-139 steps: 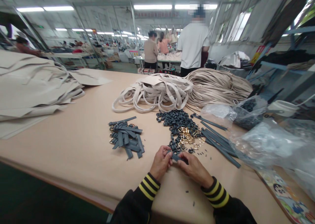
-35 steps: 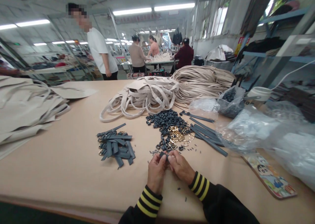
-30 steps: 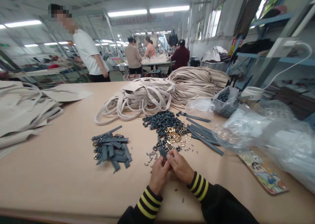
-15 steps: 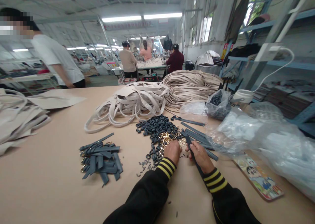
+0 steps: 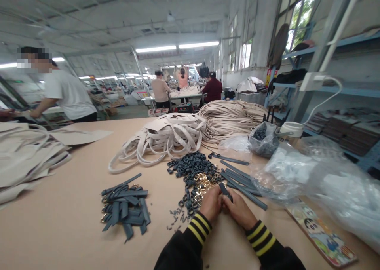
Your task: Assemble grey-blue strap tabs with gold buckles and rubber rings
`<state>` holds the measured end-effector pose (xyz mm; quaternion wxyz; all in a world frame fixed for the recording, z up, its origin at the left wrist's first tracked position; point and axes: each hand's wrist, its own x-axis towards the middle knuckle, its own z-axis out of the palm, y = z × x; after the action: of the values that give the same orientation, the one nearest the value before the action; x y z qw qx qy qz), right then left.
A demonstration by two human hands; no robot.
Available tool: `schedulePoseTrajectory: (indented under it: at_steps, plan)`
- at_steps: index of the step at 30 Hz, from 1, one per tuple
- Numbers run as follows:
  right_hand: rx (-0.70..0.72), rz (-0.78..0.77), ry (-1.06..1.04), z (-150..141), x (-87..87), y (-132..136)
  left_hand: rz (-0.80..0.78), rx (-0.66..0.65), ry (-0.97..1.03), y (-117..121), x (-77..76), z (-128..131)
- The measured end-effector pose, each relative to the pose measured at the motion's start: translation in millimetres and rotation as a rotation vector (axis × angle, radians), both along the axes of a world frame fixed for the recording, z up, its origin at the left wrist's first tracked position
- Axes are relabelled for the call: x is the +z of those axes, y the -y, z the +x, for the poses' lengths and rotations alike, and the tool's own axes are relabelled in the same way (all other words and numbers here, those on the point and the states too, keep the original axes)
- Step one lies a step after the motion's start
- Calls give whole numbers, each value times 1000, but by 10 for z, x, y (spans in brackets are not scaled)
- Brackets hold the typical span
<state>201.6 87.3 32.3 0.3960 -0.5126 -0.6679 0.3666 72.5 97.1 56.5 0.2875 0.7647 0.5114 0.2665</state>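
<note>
My left hand and my right hand meet at the near edge of the table, fingers closed together on a short dark grey strap that sticks up between them. Just beyond them lie a heap of gold metal buckles and a pile of small dark grey loops. Long dark grey straps lie to the right of the hands. A pile of short grey straps with gold buckles on them lies to the left.
Coiled beige straps and a bundle of beige cord lie further back. Clear plastic bags crowd the right side, with a printed card near the edge. Beige sheets are stacked at left. A person in white stands behind the table.
My right hand picked a dark strap from the long straps and brought it back to my left hand. Both hands are together again. The view tilted up and the person in white moved left.
</note>
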Motion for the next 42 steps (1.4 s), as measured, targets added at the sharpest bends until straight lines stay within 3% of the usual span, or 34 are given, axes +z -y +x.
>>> schedulePoseTrajectory:
  at_steps: [3,8,13,15,18,22,26,33,39,42]
  plan:
    - [135,14,5,-40,71,56,-31,35,102,103,12,-123]
    - [360,-178,-106,-168,124,163,-167,165,217,389,1,-320]
    - [498,-86,-122,-311,130,206,-255,167,308,608,4,-410]
    - [507,-88,-98,-337,128,218,-209,168,282,656,31,-451]
    - [413,-96,-77,-342,102,238,-35,204,229,692,102,-529]
    - [297,-327,-202,-336,55,257,10,217,238,683,215,-600]
    - [354,-331,-223,-334,92,265,-111,188,370,648,279,-601]
    - [554,-322,-306,-269,191,274,-317,349,684,542,256,-682]
    - [637,-334,-315,-266,177,298,-692,267,993,592,180,-685]
    - [585,-288,-335,-302,126,310,-803,243,1058,638,75,-589]
